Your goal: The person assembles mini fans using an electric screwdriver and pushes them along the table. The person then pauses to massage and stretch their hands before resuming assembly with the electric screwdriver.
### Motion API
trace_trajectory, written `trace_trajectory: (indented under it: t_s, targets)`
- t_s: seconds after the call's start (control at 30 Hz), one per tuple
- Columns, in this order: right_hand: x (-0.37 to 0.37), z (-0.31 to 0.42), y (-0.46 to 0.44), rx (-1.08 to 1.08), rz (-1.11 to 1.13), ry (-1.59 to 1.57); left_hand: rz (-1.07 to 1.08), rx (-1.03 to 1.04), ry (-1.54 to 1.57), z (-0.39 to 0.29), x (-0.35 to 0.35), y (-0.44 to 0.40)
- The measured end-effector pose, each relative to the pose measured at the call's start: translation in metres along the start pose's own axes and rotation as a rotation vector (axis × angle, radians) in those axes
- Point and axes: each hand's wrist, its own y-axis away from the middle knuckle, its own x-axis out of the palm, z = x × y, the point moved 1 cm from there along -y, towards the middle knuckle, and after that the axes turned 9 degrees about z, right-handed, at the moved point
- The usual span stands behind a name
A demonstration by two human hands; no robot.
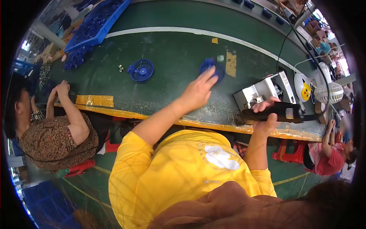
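Observation:
My left hand (199, 91) reaches forward over the green table, its fingertips at a blue round fan part (212, 70) that looks blurred; whether the fingers grip it or only touch it is unclear. My right hand (267, 116) is wrapped round a black cylindrical power tool (280, 112) with a cable at its right end. Just behind the tool stands a white and metal device (259, 92). A second blue fan part (141, 70) lies farther left, with small pale pieces (121, 68) beside it.
A blue tray (100, 28) of blue parts stands at the back left. Co-workers sit left (57, 137) and right (328, 158). A white fan (331, 92) and yellow-faced item (305, 91) are at the right. Black cables hang there.

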Motion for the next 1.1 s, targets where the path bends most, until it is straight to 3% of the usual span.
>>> trace_trajectory:
  t_s: [0.13, 0.37, 0.43, 0.5, 0.63, 0.73, 0.93, 1.1]
  targets:
    - [0.009, -0.021, 0.016, 0.066, 0.09, 0.045, 0.04, -0.076, 0.061, 0.013, -0.009, -0.02]
    - [0.003, -0.023, 0.017, 0.117, 0.088, -0.023, -0.333, -0.55, -0.522, 0.034, -0.066, 0.028]
    - [-0.003, -0.017, 0.015, 0.151, 0.099, -0.038, -0.293, -0.782, -0.731, 0.051, -0.07, 0.049]
    - [-0.01, -0.003, 0.01, 0.19, 0.129, -0.088, -0.159, -0.875, -0.693, 0.068, -0.064, 0.071]
    - [-0.019, 0.028, -0.011, -0.071, 0.115, 0.007, -0.118, -0.597, -0.429, 0.054, -0.04, 0.073]
    - [-0.011, 0.038, -0.025, -0.188, 0.047, 0.071, -0.088, -0.342, -0.38, 0.008, -0.011, 0.057]
    - [-0.002, 0.031, -0.031, -0.062, 0.044, 0.085, 0.065, 0.064, -0.024, -0.037, 0.048, 0.051]
    - [-0.004, 0.013, -0.02, 0.032, 0.032, -0.033, 0.075, 0.141, 0.016, -0.05, 0.045, 0.048]
